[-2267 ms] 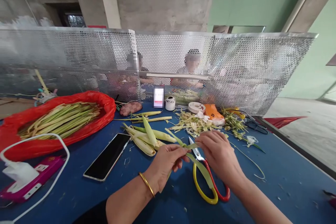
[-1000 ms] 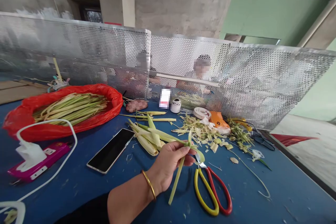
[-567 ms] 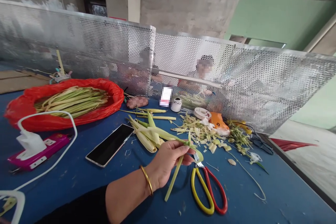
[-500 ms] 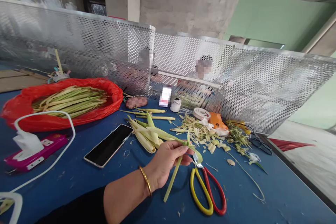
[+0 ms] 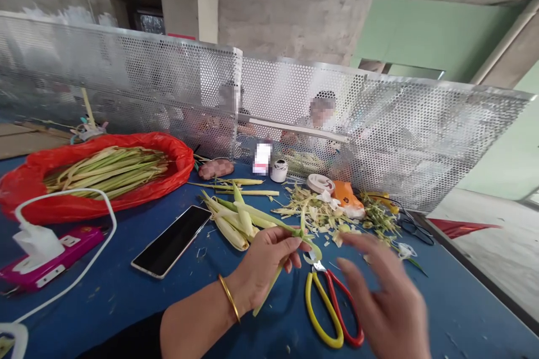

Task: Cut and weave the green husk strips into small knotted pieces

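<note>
My left hand [image 5: 261,269] pinches a folded green leaf strip [image 5: 295,234] just above the blue table [image 5: 126,303]; the strip's long tail hangs down past my palm. A gold bangle sits on that wrist. My right hand [image 5: 385,297] is in the lower right, blurred by motion, with its fingers spread and nothing in it. It hovers over the scissors [image 5: 332,305] with one yellow and one red handle, which lie flat on the table right of my left hand. Several pale leaf stalks [image 5: 236,219] lie just beyond my left hand.
A black phone [image 5: 170,241] lies left of the stalks. A red bag of leaf strips [image 5: 101,176] sits at far left, with a pink power strip and white charger [image 5: 46,252] in front. Leaf scraps [image 5: 320,210], tape rolls and an orange item lie by a perforated metal screen [image 5: 379,129]; people sit behind it.
My right hand, out of view in the last second, has come back in from the lower right over the scissors. My left hand keeps its hold on the leaf strip.
</note>
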A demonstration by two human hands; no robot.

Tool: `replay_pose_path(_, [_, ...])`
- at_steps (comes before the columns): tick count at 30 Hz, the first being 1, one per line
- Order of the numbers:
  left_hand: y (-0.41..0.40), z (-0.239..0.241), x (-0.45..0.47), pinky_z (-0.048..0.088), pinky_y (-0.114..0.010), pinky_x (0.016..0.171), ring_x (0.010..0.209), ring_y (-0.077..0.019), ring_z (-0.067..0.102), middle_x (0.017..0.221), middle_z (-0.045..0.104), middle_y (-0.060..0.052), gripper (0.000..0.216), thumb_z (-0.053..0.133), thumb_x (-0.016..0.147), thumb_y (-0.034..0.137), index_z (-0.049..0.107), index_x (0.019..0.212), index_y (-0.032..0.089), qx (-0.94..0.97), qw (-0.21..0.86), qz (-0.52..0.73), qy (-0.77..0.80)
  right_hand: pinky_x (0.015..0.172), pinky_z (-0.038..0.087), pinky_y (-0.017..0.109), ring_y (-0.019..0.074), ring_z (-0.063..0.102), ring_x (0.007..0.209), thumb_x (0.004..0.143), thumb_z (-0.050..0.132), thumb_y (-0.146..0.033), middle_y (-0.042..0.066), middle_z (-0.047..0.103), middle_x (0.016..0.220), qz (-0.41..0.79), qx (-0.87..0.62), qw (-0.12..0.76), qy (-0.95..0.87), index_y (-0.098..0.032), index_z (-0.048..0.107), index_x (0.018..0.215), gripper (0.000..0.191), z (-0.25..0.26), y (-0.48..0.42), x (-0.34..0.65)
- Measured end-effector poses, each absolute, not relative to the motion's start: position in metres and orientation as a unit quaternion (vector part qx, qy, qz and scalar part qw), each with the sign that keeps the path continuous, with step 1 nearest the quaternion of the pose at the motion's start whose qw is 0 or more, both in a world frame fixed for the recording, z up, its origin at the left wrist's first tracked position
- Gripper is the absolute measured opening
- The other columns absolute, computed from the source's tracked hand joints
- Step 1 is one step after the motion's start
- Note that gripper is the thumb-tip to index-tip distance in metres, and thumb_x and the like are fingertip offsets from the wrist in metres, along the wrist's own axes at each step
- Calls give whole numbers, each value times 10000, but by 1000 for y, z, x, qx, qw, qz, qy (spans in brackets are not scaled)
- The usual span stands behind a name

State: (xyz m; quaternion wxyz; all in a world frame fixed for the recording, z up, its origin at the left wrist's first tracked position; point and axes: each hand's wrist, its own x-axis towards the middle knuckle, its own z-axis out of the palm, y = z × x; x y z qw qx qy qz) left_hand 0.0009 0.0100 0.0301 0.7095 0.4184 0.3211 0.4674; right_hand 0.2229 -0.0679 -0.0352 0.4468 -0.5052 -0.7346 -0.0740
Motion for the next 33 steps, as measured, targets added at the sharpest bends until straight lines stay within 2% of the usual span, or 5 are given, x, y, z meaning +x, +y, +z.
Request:
replay_pose_path(4, [10, 28, 3, 266, -218, 469, 484, -56, 413, 616, 584, 1, 254, 767, 662, 314, 662, 764, 107, 441, 690, 461, 343, 709, 491, 340, 206, 629, 740, 912, 542, -330, 29, 667, 794, -5, -514, 381, -768, -235, 597, 938, 113, 16, -26, 167])
replay_pose_path(8, [8, 30, 4, 206, -221, 455, 471, -46, 327, 543, 459, 60, 284, 795, 621, 330, 613, 700, 127, 449, 677, 447, 374, 637, 456, 301, 206, 607, 739, 916, 522, -337, 41, 645, 846, 9, -529, 390, -753, -241, 573, 974, 122, 14, -28, 152])
replay_pose_path(14, [6, 34, 5, 201, -226, 463, 478, -54, 273, 512, 397, 76, 267, 751, 657, 351, 582, 628, 147, 473, 652, 449, 386, 611, 392, 260, 160, 523, 619, 957, 441, -253, -13, 546, 657, 35, -510, 402, -760, -232, 490, 747, 217, 12, -35, 154])
replay_pose_path(21, [7, 30, 6, 342, -239, 589, 615, -108, 446, 672, 587, 18, 151, 700, 706, 320, 690, 725, 170, 512, 559, 500, 420, 610, 358, 261, 153, 489, 601, 941, 452, -212, -14, 527, 638, 18, -489, 393, -778, -222, 445, 716, 226, 17, -37, 155])
replay_pose_path(33, [11, 29, 3, 134, -222, 432, 439, -37, 236, 509, 459, 64, 193, 769, 628, 274, 695, 740, 137, 396, 641, 486, 443, 609, 341, 280, 150, 475, 569, 943, 377, -137, -4, 532, 633, 19, -447, 373, -813, -219, 427, 707, 254, 23, -41, 144])
